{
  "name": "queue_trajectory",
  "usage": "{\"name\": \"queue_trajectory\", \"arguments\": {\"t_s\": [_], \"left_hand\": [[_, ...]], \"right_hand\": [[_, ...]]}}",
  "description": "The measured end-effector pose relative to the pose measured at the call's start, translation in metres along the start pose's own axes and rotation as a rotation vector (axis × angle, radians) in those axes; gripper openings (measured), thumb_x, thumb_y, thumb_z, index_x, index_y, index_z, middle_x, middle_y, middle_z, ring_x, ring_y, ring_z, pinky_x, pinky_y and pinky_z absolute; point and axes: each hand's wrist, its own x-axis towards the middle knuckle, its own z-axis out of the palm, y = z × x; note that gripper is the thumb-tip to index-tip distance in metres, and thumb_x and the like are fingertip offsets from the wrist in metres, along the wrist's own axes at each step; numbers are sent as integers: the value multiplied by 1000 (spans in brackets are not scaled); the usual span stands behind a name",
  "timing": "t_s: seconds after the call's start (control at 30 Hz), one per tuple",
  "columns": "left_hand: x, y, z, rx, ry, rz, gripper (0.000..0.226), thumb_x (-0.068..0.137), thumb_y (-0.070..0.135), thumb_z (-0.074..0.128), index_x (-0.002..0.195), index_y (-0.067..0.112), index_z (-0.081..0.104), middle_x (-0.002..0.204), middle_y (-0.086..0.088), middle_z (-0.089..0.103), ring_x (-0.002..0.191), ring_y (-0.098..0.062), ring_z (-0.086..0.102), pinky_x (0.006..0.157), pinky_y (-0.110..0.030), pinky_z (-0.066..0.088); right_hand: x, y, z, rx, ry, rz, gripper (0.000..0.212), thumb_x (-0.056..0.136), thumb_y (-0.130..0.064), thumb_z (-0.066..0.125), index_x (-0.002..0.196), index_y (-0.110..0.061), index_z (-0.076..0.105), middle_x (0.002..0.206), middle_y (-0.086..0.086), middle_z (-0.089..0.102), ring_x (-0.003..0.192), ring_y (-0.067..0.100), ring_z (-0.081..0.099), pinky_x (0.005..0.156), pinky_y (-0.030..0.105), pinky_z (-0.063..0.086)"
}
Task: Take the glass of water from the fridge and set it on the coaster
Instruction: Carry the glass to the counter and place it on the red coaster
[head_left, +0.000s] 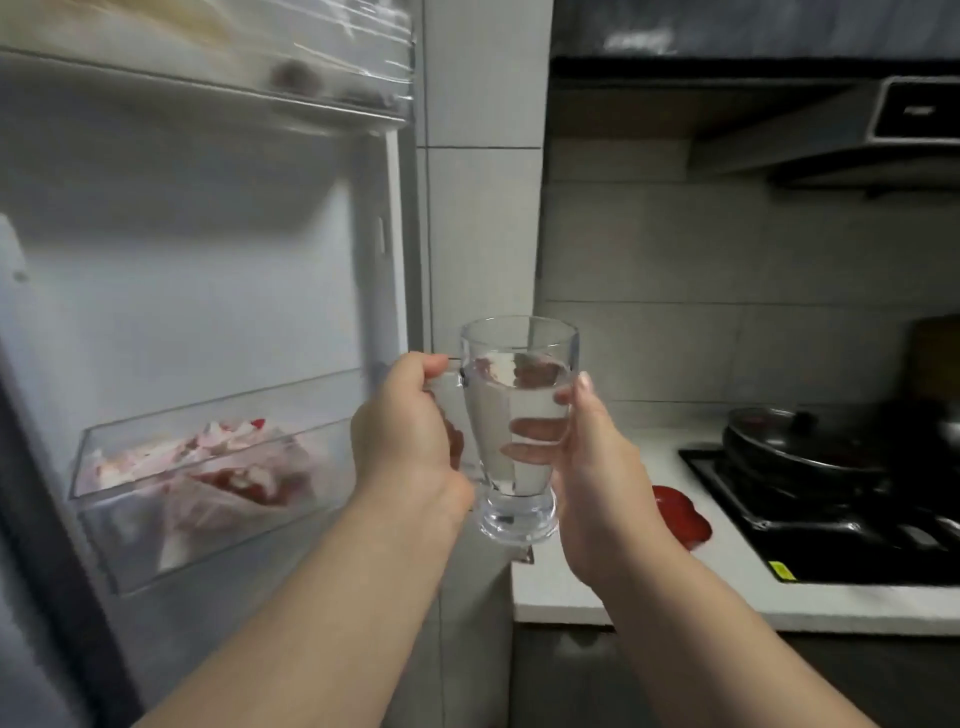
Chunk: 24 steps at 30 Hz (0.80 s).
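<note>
gripping the glass of water (519, 415) with left hand (402, 431) and right hand (587, 457) fingers (535, 431) clamped, i am risking spillage if tilted.

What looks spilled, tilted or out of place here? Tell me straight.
Nothing stands out. The glass of water is upright, carried in both hands: left hand on its handle, right hand on its side. No spill shows on the white counter. The fridge door hangs open, as expected mid-task.
</note>
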Motion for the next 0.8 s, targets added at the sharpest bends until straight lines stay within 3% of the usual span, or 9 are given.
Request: {"name": "queue_trajectory", "arguments": {"t_s": [0.13, 0.23, 0.33, 0.4, 0.47, 0.5, 0.7, 0.8], "left_hand": [[-5, -53, 43, 24, -31, -95, 38, 76, 16, 60, 45, 20, 37, 32, 8, 25, 25, -11, 21, 38, -16, 21], [-6, -91, 72, 30, -43, -133, 43, 75, 15, 59, 35, 18, 43, 32, 8, 26, 23, -11, 22, 38, -17, 22], [-10, -127, 103, 16, -41, -161, 38, 75, 14, 58, 43, 20, 40, 31, 8, 26, 23, -11, 21, 37, -19, 19], [-14, -157, 130, 19, -26, -181, 35, 75, 15, 59, 48, 19, 36, 32, 8, 25, 24, -11, 21, 36, -18, 19], [-13, -175, 146, 22, -22, -206, 36, 75, 16, 58, 50, 18, 33, 31, 8, 24, 24, -11, 20, 36, -14, 19], [-13, -187, 157, 31, -13, -206, 36, 75, 15, 58, 50, 18, 33, 31, 8, 24, 24, -11, 20, 36, -13, 20], [-10, -253, 209, 35, 9, -208, 38, 74, 13, 58, 47, 19, 33, 33, 7, 22, 28, -12, 18, 41, -21, 17], [-2, -278, 222, 55, 31, -232, 36, 73, 13, 58, 50, 20, 32, 36, 7, 23, 32, -13, 18, 39, -20, 18]], "right_hand": [[11, -2, -66, -9, 87, 20, 37, 78, -69, 44, 71, -42, 69, 117, 17, 66, 111, 37, 61, 102, 46, 41], [21, -3, -114, 1, 90, 53, 46, 83, -66, 46, 98, -31, 71, 116, 9, 66, 112, 31, 61, 102, 47, 43], [37, -2, -166, 5, 90, 90, 44, 93, -55, 47, 109, -20, 68, 115, 4, 67, 112, 23, 62, 95, 41, 48], [51, -3, -207, -1, 66, 96, 41, 94, -53, 48, 104, -20, 69, 101, -3, 76, 95, 10, 70, 81, 31, 56], [63, -3, -235, 9, 16, 103, 35, 99, -44, 43, 95, -18, 67, 68, -13, 75, 64, 1, 70, 57, 22, 54], [68, -4, -250, 0, 6, 110, 34, 100, -42, 41, 96, -19, 66, 63, -14, 73, 59, 0, 70, 55, 22, 54], [104, -1, -323, 29, -24, 193, 41, 101, -42, 40, 105, -15, 70, 81, 0, 80, 69, 10, 75, 50, 19, 55], [121, 2, -349, 24, -34, 252, 41, 102, -43, 38, 104, -16, 68, 72, -6, 78, 57, 6, 72, 42, 16, 51]]}}
